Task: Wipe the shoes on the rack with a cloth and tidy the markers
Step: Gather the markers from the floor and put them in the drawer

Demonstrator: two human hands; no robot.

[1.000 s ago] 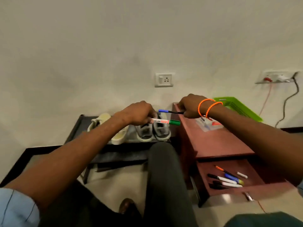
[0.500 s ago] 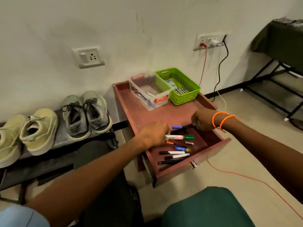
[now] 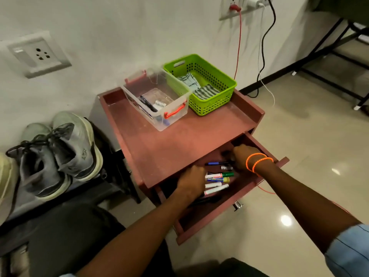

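Note:
My left hand point(image 3: 191, 181) reaches into the open drawer point(image 3: 219, 215) of the red-brown cabinet and grips a white marker with a green cap point(image 3: 219, 174) by its left end. My right hand point(image 3: 243, 158), with orange bands on the wrist, is also down in the drawer and pinches the end of a thin blue-capped pen point(image 3: 216, 163). Several other markers point(image 3: 216, 187) lie in the drawer under the green one. A pair of grey shoes point(image 3: 60, 154) stands on the black rack at the left. Folded striped cloths point(image 3: 201, 86) lie in a green basket point(image 3: 223, 100).
A clear plastic box point(image 3: 175, 116) with orange latches holds a few markers on the cabinet top point(image 3: 169, 144), next to the green basket. A cream shoe point(image 3: 6, 176) shows at the left edge. Cables hang from a wall socket at the right. My knees are below.
My view turned from the wall and rack down to the cabinet. Both hands carried the green marker and the blue pen down from in front of the shoes into the open drawer.

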